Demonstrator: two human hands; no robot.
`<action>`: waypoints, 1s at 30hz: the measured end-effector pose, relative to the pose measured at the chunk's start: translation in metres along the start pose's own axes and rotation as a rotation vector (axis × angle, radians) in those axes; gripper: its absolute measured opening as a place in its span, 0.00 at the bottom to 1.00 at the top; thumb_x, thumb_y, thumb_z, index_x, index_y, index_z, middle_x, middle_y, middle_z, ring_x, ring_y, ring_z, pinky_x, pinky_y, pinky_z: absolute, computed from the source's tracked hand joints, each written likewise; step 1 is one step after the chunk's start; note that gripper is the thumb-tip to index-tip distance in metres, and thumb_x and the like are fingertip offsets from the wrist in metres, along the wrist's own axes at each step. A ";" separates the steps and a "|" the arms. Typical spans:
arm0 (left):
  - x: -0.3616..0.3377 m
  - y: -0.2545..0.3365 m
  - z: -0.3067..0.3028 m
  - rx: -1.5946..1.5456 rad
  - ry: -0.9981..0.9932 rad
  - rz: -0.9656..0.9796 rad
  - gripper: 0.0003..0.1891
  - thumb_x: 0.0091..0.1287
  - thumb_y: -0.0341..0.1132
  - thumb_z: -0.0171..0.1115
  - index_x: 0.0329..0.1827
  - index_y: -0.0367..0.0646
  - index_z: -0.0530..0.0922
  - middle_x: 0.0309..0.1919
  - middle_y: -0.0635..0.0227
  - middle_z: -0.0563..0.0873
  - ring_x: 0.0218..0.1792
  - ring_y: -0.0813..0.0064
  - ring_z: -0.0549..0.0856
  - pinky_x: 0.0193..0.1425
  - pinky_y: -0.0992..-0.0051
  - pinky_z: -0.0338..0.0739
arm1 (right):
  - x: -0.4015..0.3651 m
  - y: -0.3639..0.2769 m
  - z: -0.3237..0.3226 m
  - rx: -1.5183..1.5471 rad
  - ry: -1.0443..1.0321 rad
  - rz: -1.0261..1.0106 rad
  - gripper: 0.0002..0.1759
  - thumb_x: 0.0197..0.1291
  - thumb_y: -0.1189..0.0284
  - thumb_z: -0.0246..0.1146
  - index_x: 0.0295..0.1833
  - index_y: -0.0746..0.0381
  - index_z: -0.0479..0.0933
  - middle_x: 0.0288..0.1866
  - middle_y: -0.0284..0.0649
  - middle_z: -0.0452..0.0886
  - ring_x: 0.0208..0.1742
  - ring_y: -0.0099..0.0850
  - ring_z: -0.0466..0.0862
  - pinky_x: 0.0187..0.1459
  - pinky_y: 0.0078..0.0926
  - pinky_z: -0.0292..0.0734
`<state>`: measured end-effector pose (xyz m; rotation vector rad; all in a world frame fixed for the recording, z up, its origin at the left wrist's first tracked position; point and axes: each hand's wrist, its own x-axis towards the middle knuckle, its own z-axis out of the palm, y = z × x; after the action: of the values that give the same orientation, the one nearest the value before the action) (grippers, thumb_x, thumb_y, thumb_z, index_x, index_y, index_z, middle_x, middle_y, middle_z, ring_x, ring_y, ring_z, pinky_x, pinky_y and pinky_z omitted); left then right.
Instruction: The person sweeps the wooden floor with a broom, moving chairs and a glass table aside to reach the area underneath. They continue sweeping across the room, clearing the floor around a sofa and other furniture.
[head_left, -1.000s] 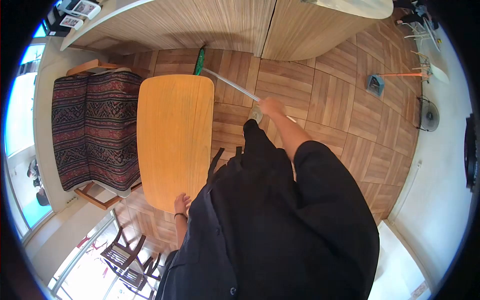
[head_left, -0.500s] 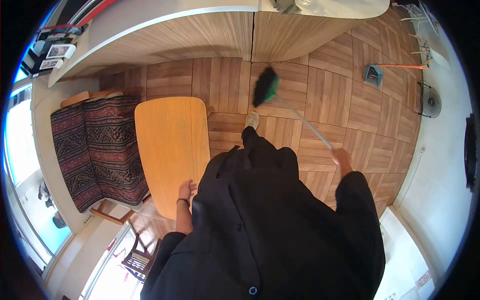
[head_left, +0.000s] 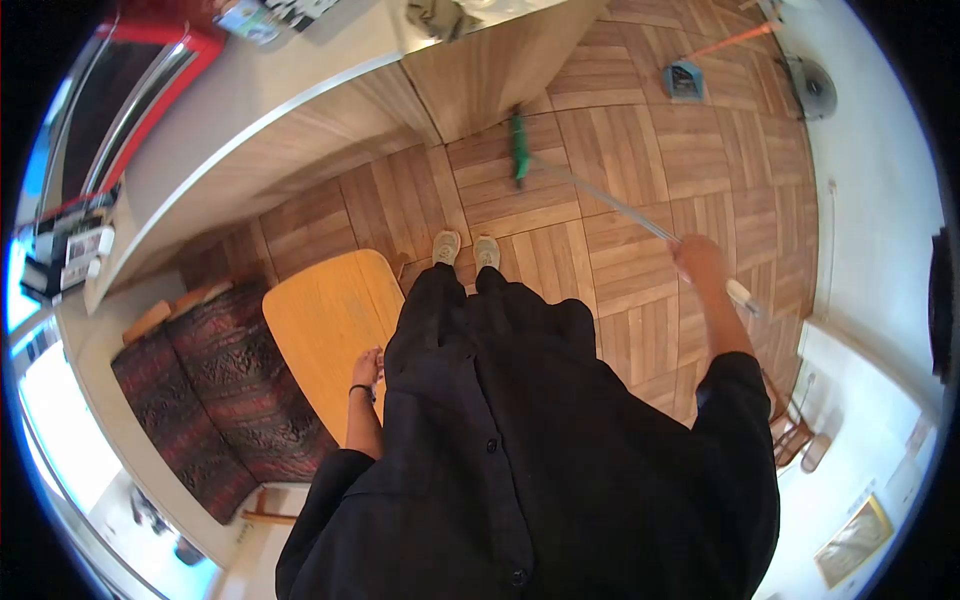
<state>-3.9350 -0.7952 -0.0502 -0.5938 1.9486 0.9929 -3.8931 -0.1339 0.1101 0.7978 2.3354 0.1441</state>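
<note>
My right hand point(head_left: 700, 262) is closed around the pale handle of a broom point(head_left: 610, 203), out to the right of my body. The handle slants down to a green broom head point(head_left: 520, 148) with dark bristles, which is on the floor close to the base of the wood-fronted counter. Part of the handle sticks out behind my fist. My left hand point(head_left: 368, 368), with a dark band at the wrist, hangs at my side above the edge of the wooden table point(head_left: 335, 310). Its fingers are loosely bent and partly hidden, and I see nothing held in them.
A blue dustpan point(head_left: 684, 80) with an orange handle stands on the parquet floor point(head_left: 630, 140) at the upper right, near a fan point(head_left: 810, 88). The counter point(head_left: 350, 130) runs along the front. A patterned bench seat point(head_left: 220, 390) is left of the table.
My view has turned and moved forward. The broom head has turned edge-on and is nearer the counter base. Both my shoes now show side by side.
</note>
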 end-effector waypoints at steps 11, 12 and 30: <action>0.065 0.042 -0.088 0.048 -0.098 -0.232 0.26 0.65 0.54 0.47 0.58 0.45 0.71 0.44 0.63 0.83 0.45 0.66 0.81 0.51 0.58 0.68 | -0.068 -0.078 0.063 0.204 -0.256 0.303 0.27 0.63 0.49 0.49 0.43 0.61 0.80 0.41 0.47 0.82 0.47 0.44 0.82 0.45 0.42 0.77; 0.081 0.044 -0.101 0.061 -0.098 -0.262 0.26 0.65 0.54 0.47 0.58 0.45 0.71 0.44 0.63 0.83 0.45 0.67 0.81 0.50 0.58 0.69 | -0.072 -0.073 0.076 0.256 -0.238 0.359 0.27 0.63 0.49 0.49 0.43 0.61 0.80 0.41 0.48 0.82 0.47 0.44 0.81 0.45 0.42 0.77; 0.127 0.382 0.187 0.927 -0.583 0.770 0.16 0.67 0.48 0.53 0.45 0.43 0.73 0.36 0.68 0.80 0.34 0.76 0.79 0.35 0.74 0.72 | -0.522 -0.189 0.264 0.872 -0.599 1.649 0.29 0.58 0.46 0.53 0.44 0.63 0.80 0.43 0.54 0.81 0.46 0.53 0.81 0.47 0.48 0.75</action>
<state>-4.1839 -0.4271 -0.0598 0.9203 1.8146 0.4634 -3.5125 -0.6167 0.1367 2.5178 0.6000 -0.3978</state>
